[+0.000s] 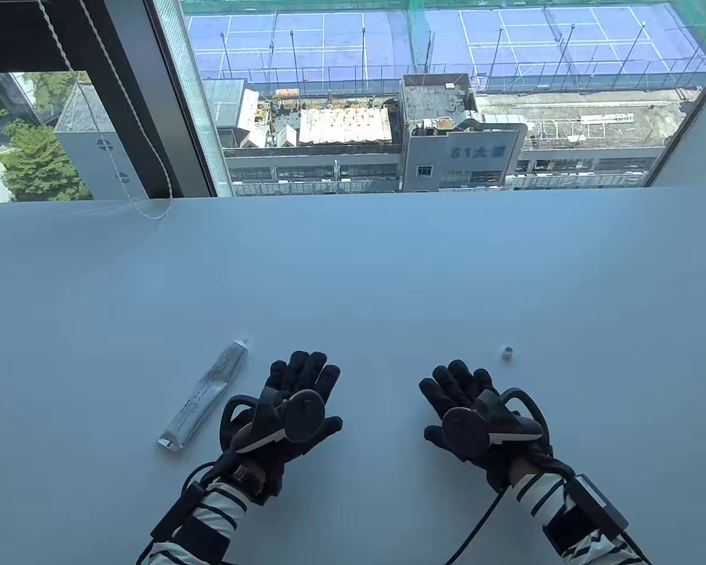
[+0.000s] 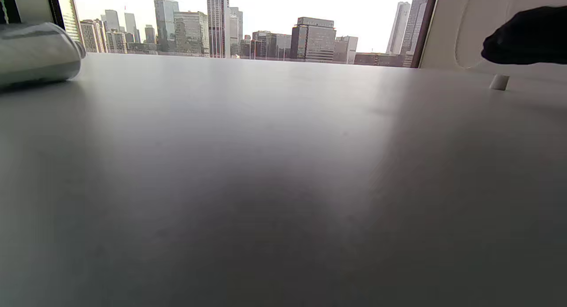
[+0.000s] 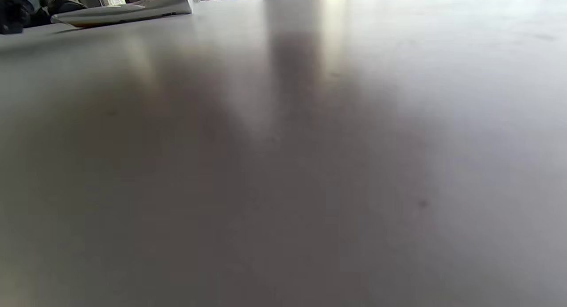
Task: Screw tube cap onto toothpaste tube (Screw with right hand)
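Tube (image 1: 203, 395) lies uncapped; only the left wrist view shows the cap (image 2: 499, 82) upright, a small white cylinder. Left hand (image 1: 291, 412) and right hand (image 1: 476, 415) rest flat, fingers spread, holding nothing.

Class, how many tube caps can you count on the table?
1. The cap stands alone on the table, just beyond the right hand, apart from the tube.

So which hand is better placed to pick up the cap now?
The right hand. The cap stands just beyond its fingers; the left hand rests beside the tube, far from the cap.
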